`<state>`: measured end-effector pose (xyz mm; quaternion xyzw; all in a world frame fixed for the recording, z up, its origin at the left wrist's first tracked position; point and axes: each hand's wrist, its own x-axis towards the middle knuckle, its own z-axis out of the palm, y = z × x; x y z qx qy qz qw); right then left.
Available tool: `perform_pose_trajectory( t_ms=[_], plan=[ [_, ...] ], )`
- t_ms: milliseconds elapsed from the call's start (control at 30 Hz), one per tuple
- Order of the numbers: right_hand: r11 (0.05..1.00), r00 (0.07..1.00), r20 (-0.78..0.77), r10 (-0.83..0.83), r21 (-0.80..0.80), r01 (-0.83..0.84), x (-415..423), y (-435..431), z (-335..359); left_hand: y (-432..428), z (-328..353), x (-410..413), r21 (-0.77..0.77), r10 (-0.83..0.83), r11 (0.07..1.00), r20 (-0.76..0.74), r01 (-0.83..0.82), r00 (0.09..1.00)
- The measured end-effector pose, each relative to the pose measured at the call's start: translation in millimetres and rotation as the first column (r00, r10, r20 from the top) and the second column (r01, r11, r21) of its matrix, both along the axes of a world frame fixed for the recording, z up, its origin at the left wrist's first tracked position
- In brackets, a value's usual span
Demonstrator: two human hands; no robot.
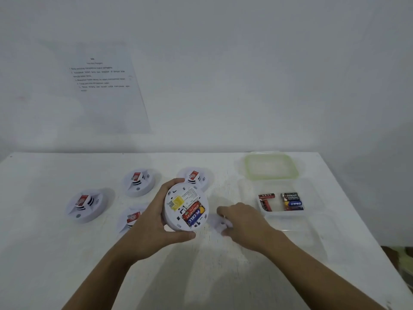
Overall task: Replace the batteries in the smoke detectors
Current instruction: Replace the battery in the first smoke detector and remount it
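My left hand [148, 224] grips a round white smoke detector [186, 206], back side up, with its battery bay uncovered and two batteries [194, 214] seated in it. My right hand [243, 222] rests on the table just to its right, fingers curled around a small white cover piece [220, 223]. Several other smoke detectors lie face up on the table: one at the far left [83, 204], one behind it [138, 182], one [195, 176] behind the held unit, and one [130, 219] partly hidden by my left wrist.
A clear plastic box [312, 198] at the right holds loose batteries [290, 201] in two groups. Its green-rimmed lid [271, 165] lies behind it. A printed instruction sheet [105, 86] hangs on the wall. The white table [201, 276] ends at the right edge.
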<state>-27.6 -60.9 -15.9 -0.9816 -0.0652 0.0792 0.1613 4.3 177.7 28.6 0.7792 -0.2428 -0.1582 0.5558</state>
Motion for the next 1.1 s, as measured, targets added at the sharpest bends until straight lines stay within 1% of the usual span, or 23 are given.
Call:
perform_pose_trajectory(
  t_ms=[33, 67, 133, 167, 200, 267, 333, 367, 400, 467, 600, 667, 733, 767, 800, 833, 900, 1000, 1100],
  plan=[
    [0.997, 0.998, 0.036, -0.051, 0.065, 0.048, 0, -2, 1, -1, -1, 0, 0.001, 0.004, 1.000, -0.001, -0.004, 1.000],
    [0.980, 0.991, 0.064, -0.116, 0.168, 0.104, 0, -4, 4, -2, -1, 0, 0.001, 0.009, 1.000, -0.001, -0.009, 1.000],
    [0.903, 0.959, 0.125, -0.255, 0.385, 0.190, -1, -8, 16, -4, -1, 0, -0.005, 0.017, 1.000, 0.003, -0.017, 1.000],
    [0.860, 0.940, 0.155, -0.305, 0.469, 0.202, -2, -8, 25, -5, -2, 0, -0.010, 0.018, 1.000, 0.005, -0.018, 1.000],
    [0.824, 0.926, 0.186, -0.329, 0.535, 0.186, -3, -7, 35, -6, -1, -1, -0.015, 0.017, 1.000, 0.008, -0.017, 1.000],
    [0.772, 0.910, 0.253, -0.328, 0.626, 0.104, -8, 1, 53, -10, -1, -2, -0.021, 0.013, 1.000, 0.020, -0.013, 1.000],
    [0.712, 0.907, 0.267, -0.326, 0.700, 0.050, -13, 8, 64, -15, 0, -2, -0.024, 0.006, 1.000, 0.035, -0.005, 0.999],
    [0.702, 0.904, 0.273, -0.329, 0.711, 0.040, -14, 11, 65, -17, 0, -3, -0.025, 0.001, 1.000, 0.039, 0.000, 0.999],
    [0.711, 0.901, 0.285, -0.327, 0.702, 0.036, -14, 13, 66, -20, 0, -4, -0.026, -0.003, 1.000, 0.045, 0.004, 0.999],
    [0.755, 0.911, 0.281, -0.302, 0.654, 0.049, -12, 15, 68, -24, 0, -5, -0.030, -0.005, 1.000, 0.057, 0.007, 0.998],
    [0.754, 0.968, 0.167, -0.185, 0.656, 0.031, -17, 19, 63, -32, -3, -7, -0.056, 0.007, 0.998, 0.073, -0.003, 0.997],
    [0.812, 0.976, 0.159, -0.149, 0.583, 0.029, -19, 22, 57, -37, -3, -8, -0.067, 0.017, 0.998, 0.082, -0.011, 0.997],
    [0.902, 0.983, 0.161, -0.092, 0.431, 0.014, -20, 23, 53, -39, -3, -7, -0.081, 0.006, 0.997, 0.075, 0.000, 0.997],
    [0.930, 0.982, 0.177, -0.067, 0.367, -0.002, -20, 24, 50, -40, -3, -6, -0.091, 0.001, 0.996, 0.072, 0.006, 0.997],
    [0.942, 0.978, 0.199, -0.059, 0.336, -0.011, -20, 23, 49, -40, -1, -6, -0.101, -0.002, 0.995, 0.074, 0.010, 0.997],
    [0.945, 0.971, 0.230, -0.062, 0.328, -0.017, -21, 23, 47, -40, 0, -5, -0.109, -0.002, 0.994, 0.083, 0.011, 0.997],
    [0.930, 0.958, 0.276, -0.077, 0.365, -0.030, -21, 21, 45, -41, -1, -4, -0.109, 0.000, 0.994, 0.088, 0.010, 0.996],
    [0.889, 0.951, 0.284, -0.124, 0.457, -0.020, -19, 19, 48, -39, -3, -4, -0.099, 0.022, 0.995, 0.063, -0.015, 0.998],
    [0.867, 0.942, 0.305, -0.141, 0.497, -0.032, -17, 20, 53, -36, -4, -3, -0.106, 0.006, 0.994, 0.039, -0.001, 0.999]
  ],
)
